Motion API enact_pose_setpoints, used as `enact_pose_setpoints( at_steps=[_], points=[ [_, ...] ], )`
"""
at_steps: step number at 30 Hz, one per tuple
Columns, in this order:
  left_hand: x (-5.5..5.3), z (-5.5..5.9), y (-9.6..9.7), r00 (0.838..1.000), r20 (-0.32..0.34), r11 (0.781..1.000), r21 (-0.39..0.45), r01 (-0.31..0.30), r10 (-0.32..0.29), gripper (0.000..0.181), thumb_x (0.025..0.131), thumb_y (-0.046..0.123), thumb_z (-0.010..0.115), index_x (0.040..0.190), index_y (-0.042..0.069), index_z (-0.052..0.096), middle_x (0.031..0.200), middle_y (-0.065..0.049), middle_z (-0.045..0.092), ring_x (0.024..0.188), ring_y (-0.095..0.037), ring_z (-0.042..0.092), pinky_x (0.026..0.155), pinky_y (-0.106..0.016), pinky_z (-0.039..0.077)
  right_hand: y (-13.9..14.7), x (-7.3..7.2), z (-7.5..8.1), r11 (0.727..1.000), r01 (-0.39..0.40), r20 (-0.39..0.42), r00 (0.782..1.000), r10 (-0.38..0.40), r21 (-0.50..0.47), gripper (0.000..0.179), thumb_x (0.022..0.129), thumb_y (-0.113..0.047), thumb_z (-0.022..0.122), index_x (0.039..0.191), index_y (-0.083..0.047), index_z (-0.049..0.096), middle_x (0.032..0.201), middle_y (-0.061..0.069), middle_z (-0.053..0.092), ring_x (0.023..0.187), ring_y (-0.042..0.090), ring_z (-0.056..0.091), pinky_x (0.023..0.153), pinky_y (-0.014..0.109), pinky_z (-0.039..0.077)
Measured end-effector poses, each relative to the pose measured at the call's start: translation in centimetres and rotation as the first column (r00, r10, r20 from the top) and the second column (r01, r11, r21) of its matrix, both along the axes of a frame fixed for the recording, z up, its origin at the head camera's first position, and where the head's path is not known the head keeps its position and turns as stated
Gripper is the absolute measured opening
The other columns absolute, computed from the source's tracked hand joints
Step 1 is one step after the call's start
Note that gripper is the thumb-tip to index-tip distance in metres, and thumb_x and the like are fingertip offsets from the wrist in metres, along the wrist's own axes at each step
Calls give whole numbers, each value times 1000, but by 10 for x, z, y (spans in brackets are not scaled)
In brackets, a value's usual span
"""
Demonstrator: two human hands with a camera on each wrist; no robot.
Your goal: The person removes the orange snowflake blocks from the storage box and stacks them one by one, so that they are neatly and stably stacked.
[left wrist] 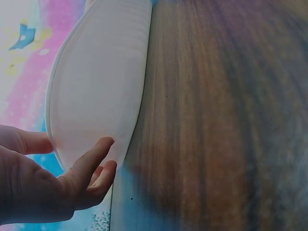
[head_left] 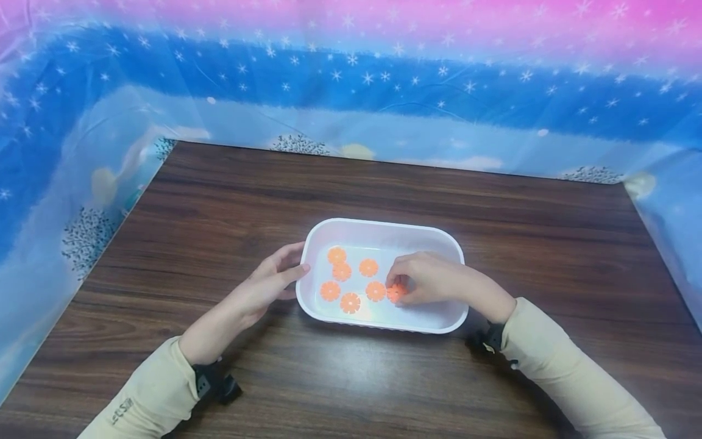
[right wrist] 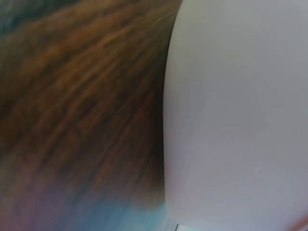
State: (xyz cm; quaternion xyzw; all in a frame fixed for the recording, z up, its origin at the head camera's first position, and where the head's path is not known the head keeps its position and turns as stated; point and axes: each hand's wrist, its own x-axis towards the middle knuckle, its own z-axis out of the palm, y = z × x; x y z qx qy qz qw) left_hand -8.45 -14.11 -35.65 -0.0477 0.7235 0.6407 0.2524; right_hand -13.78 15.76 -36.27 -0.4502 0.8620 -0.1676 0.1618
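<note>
A white plastic basin (head_left: 384, 227) holds several orange notched discs, the snowflake-shaped building kind; two of them, including one disc (head_left: 337, 255), overlap at the left. My left hand (head_left: 269, 277) holds the basin's left end, thumb over the rim and fingers against the outer wall (left wrist: 96, 86). Inside the basin, toward its right side, my right hand (head_left: 430, 277) pinches an orange snowflake disc (head_left: 396, 293) between thumb and fingers. Another disc (head_left: 375, 291) lies just left of those fingertips. In the right wrist view the basin's outer wall (right wrist: 236, 115) hides the right hand's fingers.
The basin stands on a dark wood-grain table (head_left: 351, 378). Behind and beside the table hangs a blue and pink cloth (head_left: 351, 85) with snowflakes. Each wrist wears a black strap, such as the left strap (head_left: 205, 379), below a cream sleeve (head_left: 150, 384).
</note>
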Motion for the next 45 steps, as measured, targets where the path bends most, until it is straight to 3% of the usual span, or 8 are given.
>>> enact_pose_setpoints(
  at_steps=[14,20,28,39,45],
  points=[
    [-1,1,1,1000,-3,1000,-3,1,-1,56,97,20,49,146,11,25,145,-17,31,126,-35,42,97,-48,43,2,0,1,997,-31,-93,995,25,-66,28,77,-24,75,102,-13,70,95,-5,64,80,8,56,73,23,49],
    [0,1,4,1000,6,1000,-2,0,0,55,97,19,49,146,10,26,145,-17,32,126,-35,43,96,-48,44,8,0,7,992,-44,-114,993,31,-114,28,77,-23,74,101,-11,69,96,-4,63,82,7,57,75,23,49],
    [0,3,6,1000,-9,1000,-16,0,0,55,97,19,49,146,10,25,145,-18,32,125,-36,44,96,-48,44,22,6,28,993,71,-106,991,-81,-99,28,76,-22,74,102,-14,68,97,-7,60,84,11,56,74,26,50],
    [-2,4,9,1000,17,1000,-20,2,-1,55,97,19,49,146,10,26,144,-18,32,125,-35,43,96,-47,44,56,21,36,976,196,-135,969,-208,-95,29,77,-24,74,104,-17,67,101,-8,60,81,10,57,70,25,49],
    [-1,7,7,1000,-1,999,-40,-1,1,56,97,20,50,146,9,25,145,-18,32,123,-35,45,95,-48,44,76,25,42,965,219,-141,961,-240,-145,32,75,-19,75,106,-16,66,106,-5,60,59,3,53,52,18,45]
  ],
)
